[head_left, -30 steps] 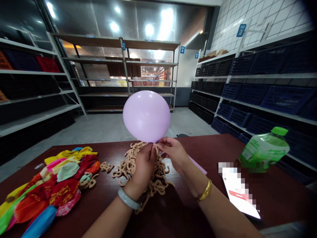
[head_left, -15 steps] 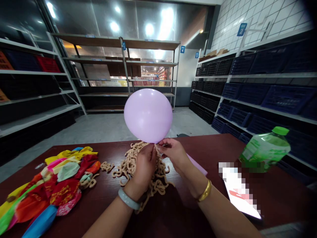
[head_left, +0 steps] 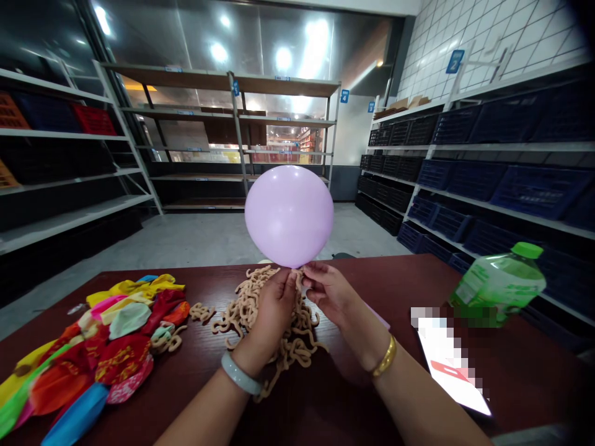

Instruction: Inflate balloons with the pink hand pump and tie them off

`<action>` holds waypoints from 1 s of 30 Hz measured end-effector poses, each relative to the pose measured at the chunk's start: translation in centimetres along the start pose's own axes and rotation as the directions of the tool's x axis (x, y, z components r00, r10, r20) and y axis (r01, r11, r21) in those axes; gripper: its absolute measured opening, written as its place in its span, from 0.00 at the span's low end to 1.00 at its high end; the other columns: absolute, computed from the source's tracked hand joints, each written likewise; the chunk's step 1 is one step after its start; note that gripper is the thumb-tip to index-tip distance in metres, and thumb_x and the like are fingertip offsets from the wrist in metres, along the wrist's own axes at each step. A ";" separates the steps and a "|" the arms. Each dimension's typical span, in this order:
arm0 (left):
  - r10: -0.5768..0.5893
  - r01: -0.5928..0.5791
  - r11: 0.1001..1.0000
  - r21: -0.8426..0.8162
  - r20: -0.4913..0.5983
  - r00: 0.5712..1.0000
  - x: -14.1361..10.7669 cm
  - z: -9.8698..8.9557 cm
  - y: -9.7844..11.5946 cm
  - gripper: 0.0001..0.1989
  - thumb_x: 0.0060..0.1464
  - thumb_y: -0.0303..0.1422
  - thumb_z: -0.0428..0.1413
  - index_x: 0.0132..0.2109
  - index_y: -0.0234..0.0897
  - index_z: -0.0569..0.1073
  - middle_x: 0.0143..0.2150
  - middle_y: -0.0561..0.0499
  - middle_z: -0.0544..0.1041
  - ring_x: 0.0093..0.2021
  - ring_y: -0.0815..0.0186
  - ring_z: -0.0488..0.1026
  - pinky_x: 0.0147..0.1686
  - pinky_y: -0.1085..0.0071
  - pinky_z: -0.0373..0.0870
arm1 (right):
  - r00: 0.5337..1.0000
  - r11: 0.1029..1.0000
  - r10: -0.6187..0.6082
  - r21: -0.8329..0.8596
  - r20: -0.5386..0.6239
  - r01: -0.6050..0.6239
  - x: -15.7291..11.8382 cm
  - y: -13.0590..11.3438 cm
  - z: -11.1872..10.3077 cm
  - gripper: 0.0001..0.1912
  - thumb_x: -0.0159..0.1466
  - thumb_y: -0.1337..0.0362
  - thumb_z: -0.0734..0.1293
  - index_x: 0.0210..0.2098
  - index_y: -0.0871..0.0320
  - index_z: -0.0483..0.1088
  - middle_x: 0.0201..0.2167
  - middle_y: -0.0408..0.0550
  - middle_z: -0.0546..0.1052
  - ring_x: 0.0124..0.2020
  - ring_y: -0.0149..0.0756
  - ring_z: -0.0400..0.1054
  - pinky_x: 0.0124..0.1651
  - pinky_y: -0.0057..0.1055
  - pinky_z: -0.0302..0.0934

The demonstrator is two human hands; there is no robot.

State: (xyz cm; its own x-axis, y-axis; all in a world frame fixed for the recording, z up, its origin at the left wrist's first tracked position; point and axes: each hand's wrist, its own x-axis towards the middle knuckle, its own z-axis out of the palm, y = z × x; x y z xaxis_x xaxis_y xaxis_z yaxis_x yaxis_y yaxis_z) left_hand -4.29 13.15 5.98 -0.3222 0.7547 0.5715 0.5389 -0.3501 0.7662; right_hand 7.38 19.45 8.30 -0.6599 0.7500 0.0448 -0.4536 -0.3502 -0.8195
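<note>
Shelving (head_left: 288, 83) is standing behind the purple balloon (head_left: 289, 215), gray floor (head_left: 195, 238) between. Dark crates (head_left: 469, 179) are filling racks off to the balloon's right, white tiled wall (head_left: 437, 43) rising above them. Balloon is sitting inflated over the far edge of the dark red bench (head_left: 186, 384), neck down, round end up.

Left hand (head_left: 277, 303) is pinching just below the balloon, thumb against curled fingers, nearly closed on the neck. Right hand (head_left: 332, 294) is holding half open at the balloon's neck, thumb and fingertips close together; can't tell if it's gripping anything. Pale bangle (head_left: 240, 373) is circling the left wrist, gold bangle (head_left: 385, 357) the right.

Curly tan strands (head_left: 246, 303) are lying heaped below the balloon, partly hidden by the left hand. Limp colored balloons (head_left: 125, 341) are lying piled to the balloon's left. Phone (head_left: 446, 356), screen lit and partly pixelated, is lying right and nearer than the balloon. Green-capped bottle (head_left: 502, 279) is resting farther right of it.
</note>
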 end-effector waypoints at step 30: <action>-0.093 0.115 0.984 -0.138 0.155 0.983 -0.9 2.0 -0.3 0.19 0.61 0.42 0.48 0.28 0.35 0.72 0.26 0.51 0.71 0.30 0.65 0.67 0.33 0.70 0.64 | 0.877 0.864 -0.407 -0.418 -0.253 0.281 2.1 1.4 -2.1 0.08 0.54 0.60 0.67 0.29 0.57 0.67 0.19 0.38 0.68 0.18 0.26 0.57 0.21 0.24 0.51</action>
State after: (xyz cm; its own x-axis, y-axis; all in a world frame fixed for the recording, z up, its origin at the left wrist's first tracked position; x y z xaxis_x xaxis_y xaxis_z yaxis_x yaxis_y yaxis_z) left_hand -2.60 13.65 4.70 -0.2462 0.8611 0.4447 0.3854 -0.3340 0.8602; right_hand 6.63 21.69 6.05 -0.2426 0.9429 0.2284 -0.3271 0.1422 -0.9342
